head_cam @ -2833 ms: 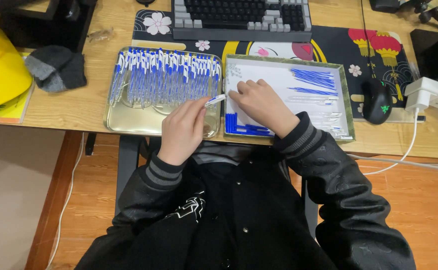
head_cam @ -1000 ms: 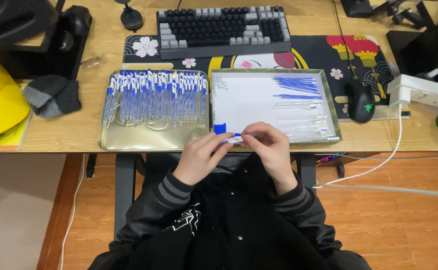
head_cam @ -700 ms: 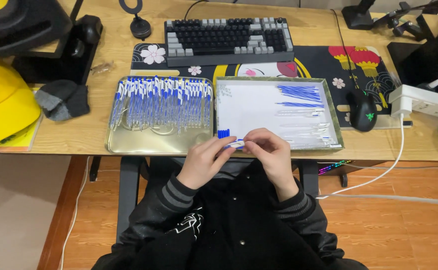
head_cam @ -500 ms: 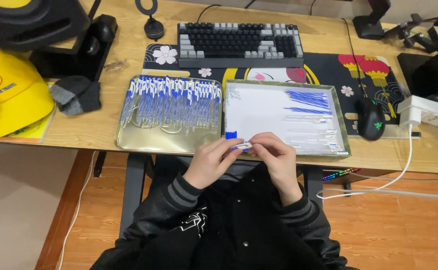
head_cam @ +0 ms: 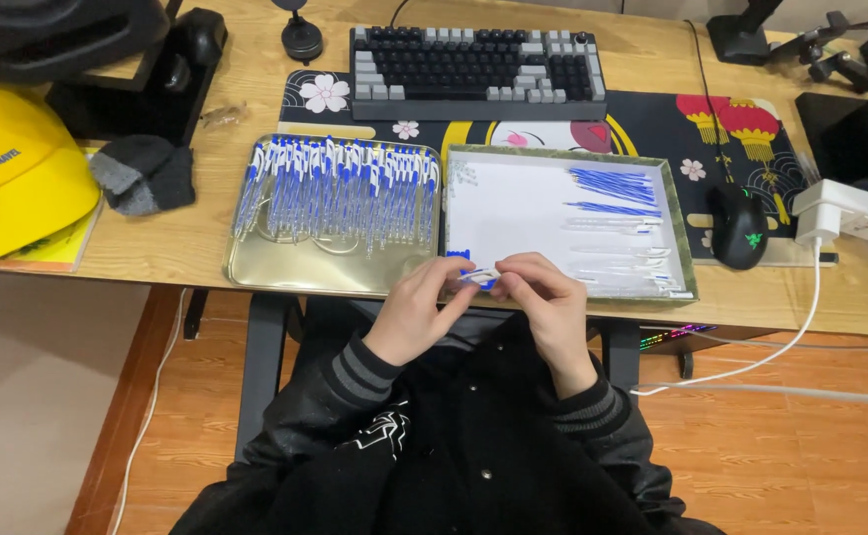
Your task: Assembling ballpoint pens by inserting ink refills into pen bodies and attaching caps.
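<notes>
Now both hands are off the trays: left hand (head_cam: 416, 307) and right hand (head_cam: 541, 297) pinch one small blue-and-white pen (head_cam: 480, 276) between fingertips, at the near edge of the white tray (head_cam: 513, 213), apparently mid-assembly.

At about 9 o'clock, a yellow hard hat (head_cam: 13, 168) bears a small round emblem label with dark lettering on its crown. Beneath it lies a flat yellow booklet (head_cam: 43, 253) with a printed cover. No packages, signs or lit screens are discernible.
</notes>
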